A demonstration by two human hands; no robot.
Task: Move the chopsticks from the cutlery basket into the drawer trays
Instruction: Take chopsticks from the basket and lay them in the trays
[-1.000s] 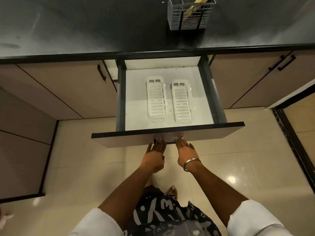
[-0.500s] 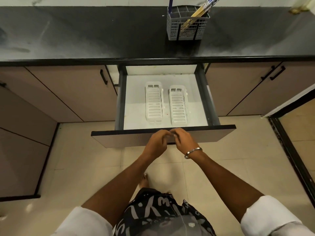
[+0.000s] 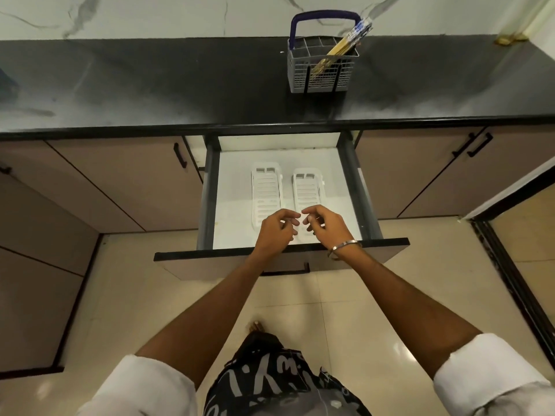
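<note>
We see the drawer [image 3: 354, 187] pulled out, its dark front edge near our body, with bare white floor on both sides of the trays. The left tray [image 3: 264, 187] and right tray [image 3: 306, 187] lie side by side with nothing in them. Our left hand [image 3: 274, 231] and right hand [image 3: 326, 226] hang over the trays' near ends, fingers loosely curled, each grip holding nothing, we think. Half a second ago they were lower, at the drawer front. On the tabletop [image 3: 150, 85], well back, the cutlery basket [image 3: 321, 67] holds the chopsticks [image 3: 345, 45], leaning right.
</note>
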